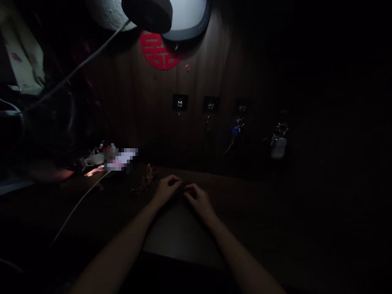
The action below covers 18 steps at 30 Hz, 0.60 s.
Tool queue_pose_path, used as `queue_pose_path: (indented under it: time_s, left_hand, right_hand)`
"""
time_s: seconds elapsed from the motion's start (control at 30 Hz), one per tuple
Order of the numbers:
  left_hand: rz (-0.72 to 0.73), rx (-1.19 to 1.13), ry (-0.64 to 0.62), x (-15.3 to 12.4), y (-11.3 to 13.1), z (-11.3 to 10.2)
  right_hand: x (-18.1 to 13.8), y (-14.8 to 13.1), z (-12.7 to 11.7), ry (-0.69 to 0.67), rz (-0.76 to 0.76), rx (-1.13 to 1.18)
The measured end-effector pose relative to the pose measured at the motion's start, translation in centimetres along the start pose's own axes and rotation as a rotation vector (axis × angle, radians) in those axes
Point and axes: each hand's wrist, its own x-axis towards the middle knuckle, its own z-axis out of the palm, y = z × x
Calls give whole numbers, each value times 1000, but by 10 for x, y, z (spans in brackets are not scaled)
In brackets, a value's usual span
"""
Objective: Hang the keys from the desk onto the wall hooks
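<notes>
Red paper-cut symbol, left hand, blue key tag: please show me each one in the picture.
Red paper-cut symbol (157, 51), head view, on its middle.
Left hand (167, 190), head view, on the back.
Blue key tag (235, 130), head view, on its middle.

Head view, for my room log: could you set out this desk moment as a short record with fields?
Light: dim, most of the frame dark
Left hand: fingers curled, nearest a colourful cord
Right hand: fingers curled, close to the left hand
Between hands: possibly something small and dark; too dim to tell
Surface: dark desk, pale pad below the hands
Wall: black hooks, keys with a blue tag, red paper-cut character
Left side: white cable
</notes>
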Motion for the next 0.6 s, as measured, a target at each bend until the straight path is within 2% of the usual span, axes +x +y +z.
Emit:
queue_pose_path:
  time_s: [0.13,0.4,0.6]
  left_hand:
    - [12,-4,-8,0,-1,-1]
    - [57,-22,-100,-2,2,-1]
    - [44,-127,-264,-6,3,3]
  right_hand:
    - [-1,-3,-3,20,-10,-3]
    - [0,-5,-7,182,-56,-70]
    - [0,-7,-11,259,-127,-66]
